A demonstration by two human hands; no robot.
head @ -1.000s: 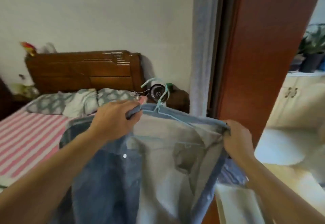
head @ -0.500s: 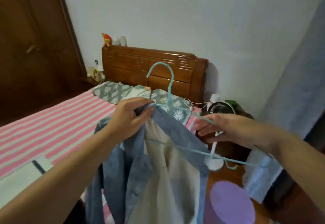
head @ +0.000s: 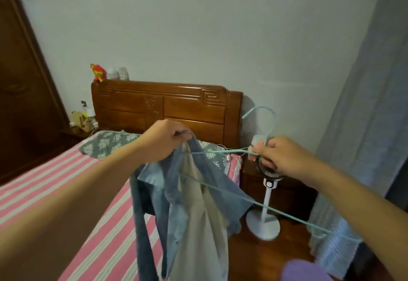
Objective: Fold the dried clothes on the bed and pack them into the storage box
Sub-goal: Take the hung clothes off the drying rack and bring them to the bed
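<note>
Fingers of the left hand (head: 163,141) bunch the denim shirt (head: 176,194) collar while the right hand (head: 284,159) pinches the teal hanger (head: 220,152), probably to slide it out rightward.

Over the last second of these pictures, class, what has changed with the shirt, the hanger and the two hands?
The right hand let go of the blue denim shirt, gripped the thin turquoise wire hanger near its hook and is drawing it out to the right; most of it is now clear of the shirt. The view swung left towards the pink striped bed. The left hand grips the collar as before.
</note>
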